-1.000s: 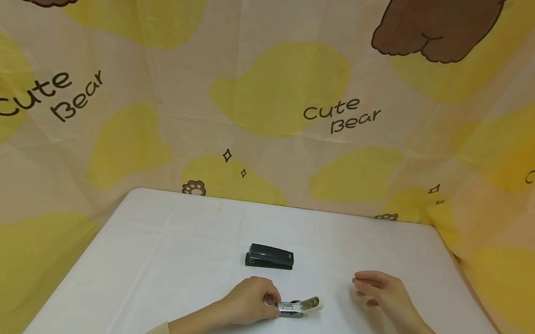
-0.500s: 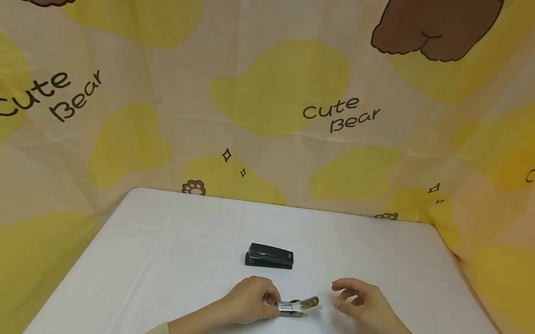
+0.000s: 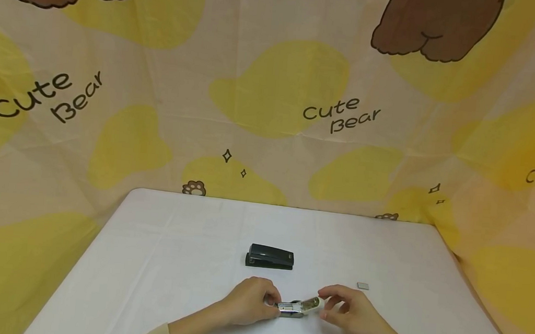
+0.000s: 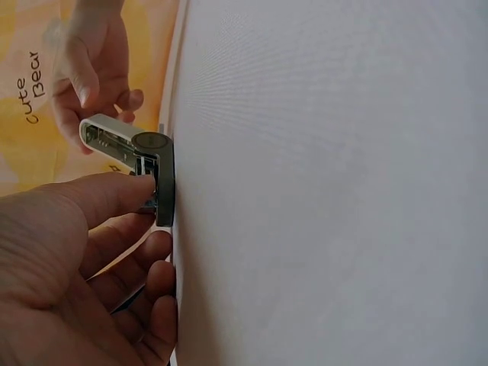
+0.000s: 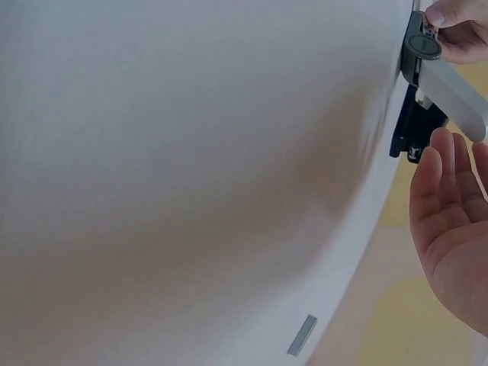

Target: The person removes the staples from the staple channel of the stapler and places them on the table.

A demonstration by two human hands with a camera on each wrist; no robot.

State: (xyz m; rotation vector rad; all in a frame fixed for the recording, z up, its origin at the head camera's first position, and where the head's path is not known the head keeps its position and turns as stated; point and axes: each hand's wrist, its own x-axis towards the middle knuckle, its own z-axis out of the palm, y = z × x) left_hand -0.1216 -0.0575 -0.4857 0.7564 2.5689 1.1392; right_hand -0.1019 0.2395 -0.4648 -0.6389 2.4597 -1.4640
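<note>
A small white-and-grey stapler (image 3: 290, 309) lies on the white table, its top arm (image 4: 107, 137) swung up and back at an angle. My left hand (image 3: 253, 301) holds the stapler's base near its left end, thumb on the metal channel, as the left wrist view shows. At the raised arm's tip is my right hand (image 3: 352, 314), fingers spread loosely with thumb and index on either side of the tip. Whether a fingertip touches the arm, I cannot tell. Part of the base is hidden behind my left fingers.
A larger black stapler (image 3: 270, 257) stands behind the small one. To the right, beyond my right hand, lies a short grey strip of staples (image 3: 363, 286). A bear-print cloth (image 3: 274, 83) hangs behind the table (image 3: 187, 223).
My right hand has moved left and slightly nearer, up to the raised stapler arm. The strip of staples now shows where that hand was. My left hand stays put.
</note>
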